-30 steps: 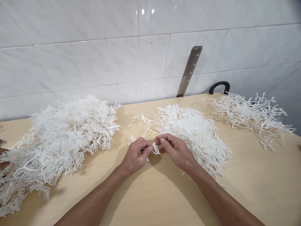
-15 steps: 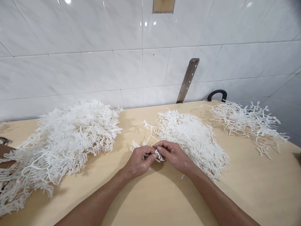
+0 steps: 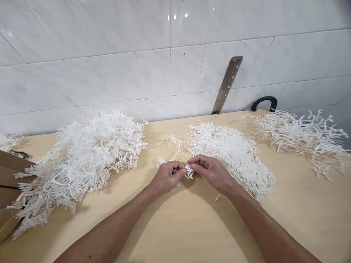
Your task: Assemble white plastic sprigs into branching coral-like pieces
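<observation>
White branching sprig [image 3: 189, 171], one, head view: located between the two hands, above the pale wood-toned table [image 3: 175, 226], its tuft at the fingertips. Appearance: matte white, the tuft small and finely pronged, partly covered by fingers.

Left hand [image 3: 166, 178]: nearly closed, fingers curled, thumb and forefinger pinching the sprig just left of the tuft.

Right hand [image 3: 215, 174]: partly closed, fingers bent, thumb and forefinger close together at the tuft's right side; whether they grip it cannot be told.

Forked white stem [image 3: 179, 146], one: slender, just beyond the hands; any join to the sprig is hidden.

Left heap [image 3: 101, 146]: white, feathery, large, well apart from the left hand.

Middle heap [image 3: 227, 149]: dense, fine-pronged, beyond the right hand and forearm.

Right heap [image 3: 301, 131]: looser, with thicker bare stems, near a black curved handle [image 3: 264, 98].

Metal strip [image 3: 227, 84]: perforated, leaning, against the tiled wall [image 3: 117, 76].
</observation>
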Tool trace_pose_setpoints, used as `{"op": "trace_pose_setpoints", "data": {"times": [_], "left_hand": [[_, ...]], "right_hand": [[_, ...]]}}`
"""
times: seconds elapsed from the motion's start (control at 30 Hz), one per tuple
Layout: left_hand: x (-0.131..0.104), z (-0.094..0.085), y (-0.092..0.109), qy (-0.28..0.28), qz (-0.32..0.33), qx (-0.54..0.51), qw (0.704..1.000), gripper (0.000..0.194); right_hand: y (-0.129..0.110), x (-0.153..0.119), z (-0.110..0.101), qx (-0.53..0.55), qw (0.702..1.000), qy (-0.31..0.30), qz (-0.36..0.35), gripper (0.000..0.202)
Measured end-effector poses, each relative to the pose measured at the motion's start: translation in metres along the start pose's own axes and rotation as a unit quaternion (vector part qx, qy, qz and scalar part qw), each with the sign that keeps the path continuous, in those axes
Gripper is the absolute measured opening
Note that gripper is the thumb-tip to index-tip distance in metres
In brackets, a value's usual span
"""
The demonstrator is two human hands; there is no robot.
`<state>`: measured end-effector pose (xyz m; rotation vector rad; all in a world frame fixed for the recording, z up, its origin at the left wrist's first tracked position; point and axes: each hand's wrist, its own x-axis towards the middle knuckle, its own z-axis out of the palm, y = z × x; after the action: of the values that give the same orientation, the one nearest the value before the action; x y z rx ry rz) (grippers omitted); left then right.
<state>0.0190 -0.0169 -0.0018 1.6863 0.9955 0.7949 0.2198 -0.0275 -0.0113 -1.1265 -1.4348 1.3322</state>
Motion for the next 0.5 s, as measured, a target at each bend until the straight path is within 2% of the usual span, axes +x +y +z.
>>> {"op": "trace_pose_setpoints", "data": {"times": [0.2, 0.37, 0.5], "left_hand": [[0.0005, -0.0034, 0.001, -0.015, -0.004, -0.045, 0.999, 0.028], [-0.0008, -0.0042, 0.0042, -0.021, -0.009, -0.02, 1.0, 0.028], [-0.0008, -0.0033, 0.0058, -0.012, -0.006, 0.009, 1.0, 0.026]], "right_hand": [[-0.0049, -0.0025, 0.0041, 0.017, 1.0, -0.019, 0.008, 0.033], [-0.0065, -0.0041, 0.0032, -0.021, 0.997, -0.063, 0.033, 0.038], [-0.0084, -0.0044, 0.0015, -0.036, 0.997, -0.054, 0.048, 0.037]]}}
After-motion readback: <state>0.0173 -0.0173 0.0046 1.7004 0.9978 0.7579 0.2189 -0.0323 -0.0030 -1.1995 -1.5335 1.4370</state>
